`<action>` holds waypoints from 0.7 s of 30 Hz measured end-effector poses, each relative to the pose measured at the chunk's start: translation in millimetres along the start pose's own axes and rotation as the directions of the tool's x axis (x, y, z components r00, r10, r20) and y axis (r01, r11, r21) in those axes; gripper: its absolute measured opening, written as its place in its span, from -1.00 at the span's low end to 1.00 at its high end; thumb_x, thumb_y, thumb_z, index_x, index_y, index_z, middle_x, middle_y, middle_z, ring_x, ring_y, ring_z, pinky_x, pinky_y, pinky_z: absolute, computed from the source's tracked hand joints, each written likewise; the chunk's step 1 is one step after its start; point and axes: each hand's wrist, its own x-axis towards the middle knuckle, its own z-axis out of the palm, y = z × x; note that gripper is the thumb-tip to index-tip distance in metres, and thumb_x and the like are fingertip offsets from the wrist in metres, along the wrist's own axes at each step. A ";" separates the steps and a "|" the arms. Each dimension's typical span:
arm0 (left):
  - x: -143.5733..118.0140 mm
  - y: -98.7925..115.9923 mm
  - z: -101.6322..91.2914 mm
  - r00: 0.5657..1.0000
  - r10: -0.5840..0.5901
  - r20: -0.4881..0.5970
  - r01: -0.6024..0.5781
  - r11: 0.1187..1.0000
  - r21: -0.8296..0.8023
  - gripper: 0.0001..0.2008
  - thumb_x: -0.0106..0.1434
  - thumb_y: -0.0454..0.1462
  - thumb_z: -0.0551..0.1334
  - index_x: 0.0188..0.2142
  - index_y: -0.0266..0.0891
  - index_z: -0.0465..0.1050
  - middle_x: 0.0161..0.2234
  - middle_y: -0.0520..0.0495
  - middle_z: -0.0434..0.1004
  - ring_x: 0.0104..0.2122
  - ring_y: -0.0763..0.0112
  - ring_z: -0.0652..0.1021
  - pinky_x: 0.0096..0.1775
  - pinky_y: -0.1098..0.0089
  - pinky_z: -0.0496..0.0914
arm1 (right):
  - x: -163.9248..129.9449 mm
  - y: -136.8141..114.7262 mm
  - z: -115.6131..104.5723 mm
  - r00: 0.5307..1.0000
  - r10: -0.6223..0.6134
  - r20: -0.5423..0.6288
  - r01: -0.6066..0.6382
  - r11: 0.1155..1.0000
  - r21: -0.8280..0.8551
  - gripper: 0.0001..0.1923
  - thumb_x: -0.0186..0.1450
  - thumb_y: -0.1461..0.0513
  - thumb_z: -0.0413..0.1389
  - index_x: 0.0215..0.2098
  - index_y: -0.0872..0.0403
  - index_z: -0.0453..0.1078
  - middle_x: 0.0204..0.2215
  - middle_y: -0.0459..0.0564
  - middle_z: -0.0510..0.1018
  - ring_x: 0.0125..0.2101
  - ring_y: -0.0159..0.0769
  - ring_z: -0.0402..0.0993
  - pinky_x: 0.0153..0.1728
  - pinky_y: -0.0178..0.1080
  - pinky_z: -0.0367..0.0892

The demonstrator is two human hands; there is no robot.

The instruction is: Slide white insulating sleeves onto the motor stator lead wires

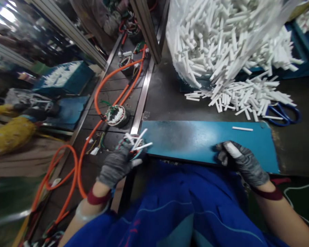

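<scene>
In the head view, the left hand (115, 166), in a grey knit glove, is curled against a wire-wound stator (135, 153) at eight o'clock from the centre; its far fingers are hidden, so I cannot tell whether it grips. Several white tubes (144, 146) stick out of that stator, tilted in different directions, beside the left end of a blue mat (175, 135). Toward four o'clock, the right hand (240, 161) has its fingers bent over the mat's near edge (whether anything sits inside them, I cannot tell). One single tube (242, 129) lies on the mat at three o'clock, just beyond that hand. Between one and two o'clock, a clear plastic bag (174, 56) full of tubes stands on the dark worktop (164, 92), a loose pile (249, 96) spilling before it and blue-handled scissors (285, 118) touching the pile's right edge. At nine o'clock, another stator (118, 116) sits beside an orange cable (96, 97); farther that way is a co-worker's yellow sleeve (14, 133).
</scene>
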 end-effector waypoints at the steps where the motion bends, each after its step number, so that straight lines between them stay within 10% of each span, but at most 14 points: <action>1: -9.7 -17.3 -0.4 0.987 -0.152 0.050 0.151 0.988 0.018 -0.44 0.19 -0.09 0.43 0.14 -0.24 0.47 -0.01 -0.34 0.67 -0.02 -0.18 0.67 -0.02 0.05 0.54 | 0.4 0.0 0.9 1.000 0.000 0.006 0.000 1.000 -0.002 -0.41 0.24 -0.29 0.22 -0.30 0.06 0.61 -0.57 0.00 0.60 -0.60 -0.28 0.47 -0.50 -0.22 0.42; 6: -42.2 -74.0 0.0 0.766 -0.583 0.272 0.584 0.807 0.084 -0.38 0.36 0.00 0.20 0.27 -0.34 0.29 0.06 -0.46 0.61 0.00 -0.24 0.65 -0.08 0.01 0.51 | 2.6 -2.4 1.6 1.000 0.027 0.017 -0.027 0.999 0.018 -0.45 0.25 -0.25 0.25 -0.26 0.04 0.63 -0.53 0.00 0.62 -0.57 -0.28 0.50 -0.49 -0.23 0.44; 9: -41.5 -74.9 -11.0 0.631 -0.753 0.188 0.707 0.657 0.262 -0.40 0.37 0.04 0.13 0.13 -0.44 0.39 0.04 -0.57 0.58 0.01 -0.43 0.61 -0.02 -0.19 0.45 | 2.8 -2.3 -0.1 0.999 0.049 0.014 -0.050 0.999 0.018 -0.45 0.21 -0.25 0.28 -0.27 0.04 0.64 -0.53 0.01 0.62 -0.58 -0.28 0.49 -0.52 -0.24 0.43; 11: -26.8 -63.8 -21.1 0.674 -0.739 0.010 0.707 0.648 0.282 -0.36 0.39 0.07 0.11 0.10 -0.51 0.41 0.05 -0.61 0.56 0.07 -0.50 0.55 0.05 -0.29 0.39 | 1.6 -0.2 0.2 0.999 0.050 -0.009 -0.050 0.999 0.015 -0.46 0.19 -0.25 0.29 -0.26 0.03 0.64 -0.53 0.01 0.62 -0.58 -0.28 0.48 -0.54 -0.24 0.42; 15: 40.0 -38.0 -26.4 0.919 -0.310 -0.242 0.351 0.924 0.149 -0.30 0.45 0.01 0.14 0.31 -0.57 0.22 0.23 -0.62 0.43 0.22 -0.31 0.47 0.20 -0.18 0.32 | -2.0 7.5 3.0 0.997 0.006 -0.075 -0.006 1.000 0.001 -0.49 0.19 -0.24 0.30 -0.26 0.00 0.63 -0.52 -0.01 0.62 -0.57 -0.27 0.48 -0.52 -0.23 0.43; 21: 129.2 -54.0 -3.6 0.957 -0.142 -0.251 0.164 0.984 0.069 -0.37 0.52 -0.08 0.08 0.20 -0.78 0.25 0.18 -0.73 0.43 0.15 -0.15 0.54 0.14 0.01 0.37 | -3.4 16.0 3.2 0.993 -0.061 -0.102 0.060 0.998 -0.011 -0.46 0.14 -0.28 0.30 -0.32 -0.02 0.62 -0.56 -0.01 0.60 -0.58 -0.21 0.46 -0.52 -0.16 0.45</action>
